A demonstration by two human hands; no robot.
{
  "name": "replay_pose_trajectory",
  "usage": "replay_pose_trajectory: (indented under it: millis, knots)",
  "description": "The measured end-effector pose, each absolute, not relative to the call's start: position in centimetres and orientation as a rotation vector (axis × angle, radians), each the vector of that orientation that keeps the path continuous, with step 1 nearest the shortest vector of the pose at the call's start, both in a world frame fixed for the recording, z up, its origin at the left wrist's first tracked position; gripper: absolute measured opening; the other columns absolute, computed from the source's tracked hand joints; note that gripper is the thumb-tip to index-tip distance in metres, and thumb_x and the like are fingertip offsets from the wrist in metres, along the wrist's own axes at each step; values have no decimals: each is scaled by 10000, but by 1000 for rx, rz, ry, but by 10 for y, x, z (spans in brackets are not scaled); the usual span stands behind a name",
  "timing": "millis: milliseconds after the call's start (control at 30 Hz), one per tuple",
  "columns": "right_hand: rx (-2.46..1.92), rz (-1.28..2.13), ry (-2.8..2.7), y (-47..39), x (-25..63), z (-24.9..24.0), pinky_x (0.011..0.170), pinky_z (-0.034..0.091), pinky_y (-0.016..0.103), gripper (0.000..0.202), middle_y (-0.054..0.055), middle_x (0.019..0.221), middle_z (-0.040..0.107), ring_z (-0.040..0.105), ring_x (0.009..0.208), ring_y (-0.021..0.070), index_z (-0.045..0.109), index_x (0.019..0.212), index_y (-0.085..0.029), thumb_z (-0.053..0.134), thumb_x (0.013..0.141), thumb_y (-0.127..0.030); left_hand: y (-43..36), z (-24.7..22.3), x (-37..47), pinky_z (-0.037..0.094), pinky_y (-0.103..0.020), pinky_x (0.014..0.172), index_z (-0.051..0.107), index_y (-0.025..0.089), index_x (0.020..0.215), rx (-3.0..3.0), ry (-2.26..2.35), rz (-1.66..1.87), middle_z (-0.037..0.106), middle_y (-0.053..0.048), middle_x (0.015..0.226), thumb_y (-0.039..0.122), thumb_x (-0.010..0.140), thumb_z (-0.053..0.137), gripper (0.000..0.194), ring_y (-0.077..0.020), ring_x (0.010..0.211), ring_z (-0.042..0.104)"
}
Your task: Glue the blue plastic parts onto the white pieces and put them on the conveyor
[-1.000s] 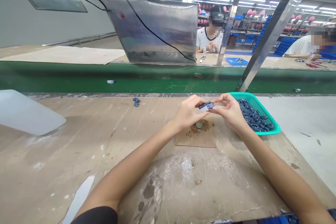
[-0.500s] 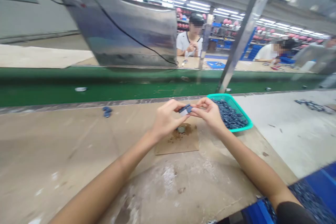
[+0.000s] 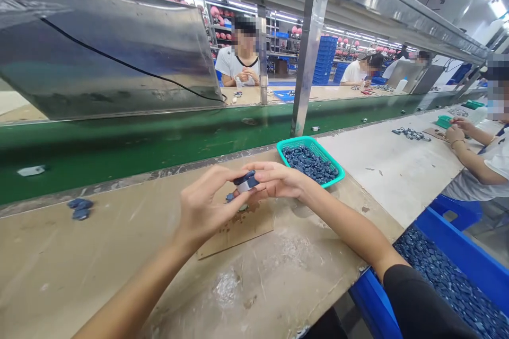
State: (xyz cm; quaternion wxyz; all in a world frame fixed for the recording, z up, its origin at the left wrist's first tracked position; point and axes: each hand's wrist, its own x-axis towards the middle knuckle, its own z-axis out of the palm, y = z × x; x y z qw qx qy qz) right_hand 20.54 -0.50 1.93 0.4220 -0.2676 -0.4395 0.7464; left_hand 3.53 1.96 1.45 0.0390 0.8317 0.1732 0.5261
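Note:
Between the fingertips of both hands is a small dark blue piece with a pale silver-white side (image 3: 247, 183). My left hand (image 3: 204, 204) pinches it from the left, thumb below and index finger above. From the right, my right hand (image 3: 283, 180) has its fingertips closed on the piece's other end. Below them lies a brown board (image 3: 256, 229) with dark wet-looking stains. Partly hidden behind my left fingers, a dark blue piece (image 3: 229, 197) and a pale round thing (image 3: 243, 207) rest on that board.
A turquoise basket (image 3: 341, 176) of dark blue pieces stands beyond my right hand. Several similar pieces (image 3: 80, 207) lie on the left. A green belt (image 3: 159, 145) runs behind the table. Blue bins (image 3: 445, 230) sit at lower right. Co-workers (image 3: 238, 63) sit opposite and at right.
The view has swung to the right, so the hands, board and basket appear further left and a co-worker at right comes into view. Both hands still hold the piece.

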Motion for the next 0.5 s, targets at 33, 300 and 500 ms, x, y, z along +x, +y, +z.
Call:
replay_pose_trajectory:
  millis: [33, 300, 500]
  knots:
    - [-646, 1855, -1128, -7, 205, 20, 738, 512, 259, 556, 43, 836, 651, 641, 800, 169, 510, 961, -166, 834, 547, -349, 18, 15, 36, 485, -245, 602, 614, 213, 875, 2545, 517, 1627, 628, 0, 749, 170, 727, 629, 156, -124, 650, 586]
    - [-515, 1702, -1281, -24, 197, 21, 757, 475, 269, 470, -30, 774, 630, 642, 776, 155, 380, 913, -249, 763, 659, -345, 0, 18, 35, 475, -214, 532, 584, 217, 937, 2581, 520, 1825, 607, -1, 761, 126, 720, 630, 241, -103, 619, 572]
    - [-784, 1329, -1477, -8, 194, 21, 757, 501, 297, 341, -12, 800, 612, 627, 779, 146, 410, 1005, -240, 613, 783, -401, 27, 14, 31, 495, -251, 703, 602, 212, 976, 2635, 673, 1510, 632, -20, 848, 185, 783, 556, 200, -129, 747, 597]
